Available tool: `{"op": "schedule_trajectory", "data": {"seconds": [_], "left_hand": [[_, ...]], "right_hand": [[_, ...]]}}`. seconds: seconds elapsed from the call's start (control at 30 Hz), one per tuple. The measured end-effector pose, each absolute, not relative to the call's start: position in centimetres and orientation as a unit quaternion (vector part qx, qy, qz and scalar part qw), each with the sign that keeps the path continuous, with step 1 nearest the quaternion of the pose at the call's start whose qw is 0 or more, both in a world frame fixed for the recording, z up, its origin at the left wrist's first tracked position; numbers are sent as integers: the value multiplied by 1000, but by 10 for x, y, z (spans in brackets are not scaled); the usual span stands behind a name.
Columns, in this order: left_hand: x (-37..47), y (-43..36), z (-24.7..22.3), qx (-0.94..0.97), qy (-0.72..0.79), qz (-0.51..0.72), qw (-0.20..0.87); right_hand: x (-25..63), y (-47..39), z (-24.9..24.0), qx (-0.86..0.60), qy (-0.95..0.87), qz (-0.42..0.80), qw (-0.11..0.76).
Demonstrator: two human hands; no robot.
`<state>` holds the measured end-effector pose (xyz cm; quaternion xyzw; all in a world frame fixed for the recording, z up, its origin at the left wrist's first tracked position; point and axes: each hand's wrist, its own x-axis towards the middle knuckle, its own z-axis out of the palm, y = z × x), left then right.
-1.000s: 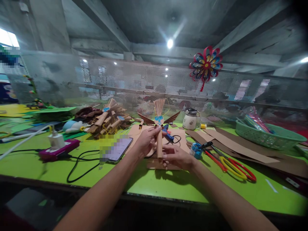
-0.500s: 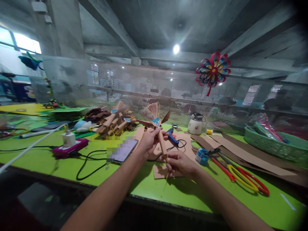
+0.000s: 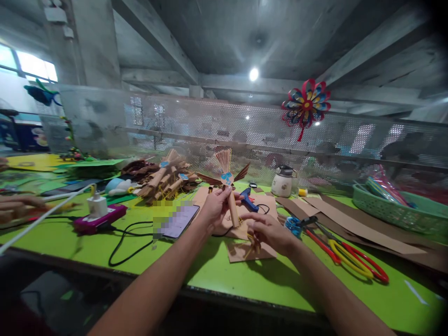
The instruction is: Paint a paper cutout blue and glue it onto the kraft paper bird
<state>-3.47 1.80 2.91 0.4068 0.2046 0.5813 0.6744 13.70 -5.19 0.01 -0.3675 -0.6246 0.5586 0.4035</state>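
My left hand (image 3: 217, 205) is closed around a kraft-paper bird figure (image 3: 234, 210), a rolled brown tube with a pleated fan crest, dark pleated wings and a round face with blue eyes. The figure stands almost upright, its lower end toward me. Just right of that end, my right hand (image 3: 268, 231) has its fingers bent together on thin yellow string (image 3: 248, 253); the fingertips are partly hidden. Below the right hand lies a small brown card (image 3: 236, 253). A blue glue gun (image 3: 249, 201) rests on brown paper behind my hands.
Finished-looking paper figures (image 3: 168, 179) are heaped at back left. A phone (image 3: 180, 221) and purple power strip (image 3: 100, 218) with cables lie left. Right are a blue jar (image 3: 293, 226), scissors (image 3: 350, 256), brown sheets (image 3: 336, 221) and a green basket (image 3: 385, 210). Another person's hand (image 3: 21, 205) shows far left.
My right hand has drawn away from the tube's lower end, slightly to the right. The left hand still holds the figure. Another person's hand has come further into view at left.
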Motion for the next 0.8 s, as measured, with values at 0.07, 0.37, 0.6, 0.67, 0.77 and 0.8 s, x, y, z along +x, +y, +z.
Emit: {"op": "schedule_trajectory", "data": {"seconds": [0.07, 0.37, 0.6, 0.67, 0.77, 0.8], "left_hand": [[-35, 20, 28, 406, 205, 590, 668], [-35, 27, 25, 402, 198, 612, 651], [-35, 26, 24, 407, 199, 606, 654], [-35, 25, 24, 409, 200, 600, 658], [-35, 23, 25, 410, 200, 590, 666], [-34, 23, 25, 409, 200, 586, 670]], "right_hand": [[139, -51, 1, -381, -641, 533, 400], [122, -48, -10, -437, -673, 446, 396], [119, -43, -15, -438, -640, 397, 490], [118, -42, -16, -448, -631, 393, 496], [115, -44, -15, -459, -644, 371, 486], [114, -45, -14, -463, -655, 355, 481]]}}
